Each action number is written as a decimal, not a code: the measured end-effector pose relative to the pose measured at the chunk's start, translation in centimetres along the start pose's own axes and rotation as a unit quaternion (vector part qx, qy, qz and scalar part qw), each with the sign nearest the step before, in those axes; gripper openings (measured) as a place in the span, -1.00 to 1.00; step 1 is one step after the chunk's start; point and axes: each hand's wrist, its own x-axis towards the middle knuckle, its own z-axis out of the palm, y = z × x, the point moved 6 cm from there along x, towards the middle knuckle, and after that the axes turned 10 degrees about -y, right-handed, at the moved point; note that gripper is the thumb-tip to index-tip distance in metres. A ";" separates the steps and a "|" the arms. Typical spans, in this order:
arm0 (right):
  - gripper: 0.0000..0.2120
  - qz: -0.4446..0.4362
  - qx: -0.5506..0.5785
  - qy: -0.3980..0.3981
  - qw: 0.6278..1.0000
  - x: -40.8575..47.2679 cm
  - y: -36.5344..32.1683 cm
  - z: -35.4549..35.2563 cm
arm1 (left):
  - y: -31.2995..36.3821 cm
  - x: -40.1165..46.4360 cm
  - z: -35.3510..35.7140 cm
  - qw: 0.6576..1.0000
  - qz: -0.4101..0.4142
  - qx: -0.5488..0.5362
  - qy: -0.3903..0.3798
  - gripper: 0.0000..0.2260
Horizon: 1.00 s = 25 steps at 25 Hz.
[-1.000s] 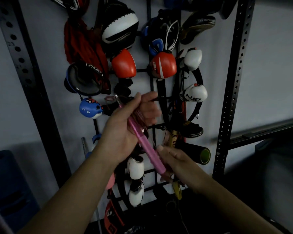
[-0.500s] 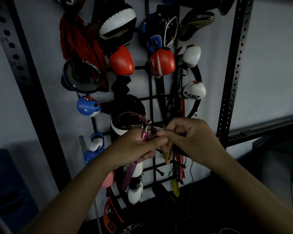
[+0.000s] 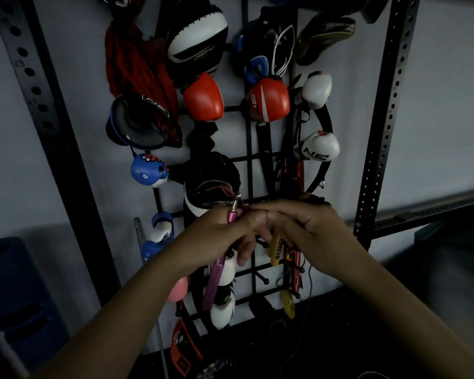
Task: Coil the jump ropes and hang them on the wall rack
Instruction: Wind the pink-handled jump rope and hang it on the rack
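The left hand gripped the pink jump-rope handle, whose metal swivel end pointed up in front of the black wire wall rack; a second pink handle hung below that hand. The right hand pinched the thin rope beside the swivel, fingertips touching the left hand. A yellow handle hung just beneath.

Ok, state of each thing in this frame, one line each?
Left hand: grips the pink jump rope handle.
Right hand: fingers curled, pinching at the rope by the left hand.
Pink jump rope handle: held, hanging down below the left hand.
Wall rack: loaded with gloves and pads.
Yellow handle: hanging on the rack.
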 end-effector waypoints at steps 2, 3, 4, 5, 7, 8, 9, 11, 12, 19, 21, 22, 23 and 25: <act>-0.80 -0.001 0.005 0.015 1.000 0.1 -0.5 -0.5 | 0.0 -0.3 0.2 1.000 0.001 -0.018 -0.004 -0.63; -0.86 0.002 0.022 0.032 0.999 0.2 -0.6 -0.9 | 0.2 -0.6 0.5 0.999 -0.001 -0.030 -0.021 -0.63; -0.90 0.007 0.046 0.052 0.998 0.3 -0.7 -1.5 | 0.5 -0.8 1.0 0.998 -0.002 -0.050 -0.047 -0.63; -0.87 0.010 0.069 0.070 0.995 0.5 -0.7 -2.1 | 1.0 -1.1 1.4 0.994 0.000 -0.083 -0.076 -0.64; -0.69 0.021 0.102 0.089 0.991 0.6 -0.4 -2.3 | 2.5 -1.7 2.2 0.971 0.037 -0.182 -0.151 -0.65; -0.60 0.032 0.133 0.085 0.987 0.5 -0.1 -1.9 | 3.4 -1.9 2.5 0.948 0.075 -0.242 -0.191 -0.67; -0.53 0.046 0.169 0.070 0.982 0.3 0.2 -1.2 | 4.6 -2.2 2.6 0.919 0.118 -0.304 -0.219 -0.69; -0.47 0.090 0.237 0.026 0.967 -0.5 0.9 0.8 | 6.4 -2.2 2.3 0.870 0.181 -0.417 -0.193 -0.71; -0.46 0.112 0.264 0.004 0.958 -1.0 1.3 1.9 | 6.7 -1.9 1.6 0.860 0.197 -0.452 -0.134 -0.69; -0.68 0.138 0.243 -0.150 0.948 -3.4 -0.9 4.5 | 4.1 -0.8 -2.0 0.990 0.072 0.028 0.118 -0.70; -0.75 0.097 0.159 -0.129 0.974 -2.7 -2.2 2.2 | 2.8 -0.8 -0.7 0.987 0.006 0.131 0.088 -0.66; -0.79 0.076 0.118 -0.107 0.984 -2.4 -2.7 1.0 | 2.3 -0.9 0.2 0.989 -0.002 0.131 0.060 -0.62; -0.83 0.067 0.094 -0.074 0.991 -2.1 -2.8 0.0 | 2.0 -0.9 1.0 0.993 0.004 0.117 0.027 -0.60; -0.88 0.075 0.088 -0.005 0.993 -2.0 -2.4 -1.2 | 1.8 -1.0 2.1 0.995 0.009 0.091 -0.027 -0.62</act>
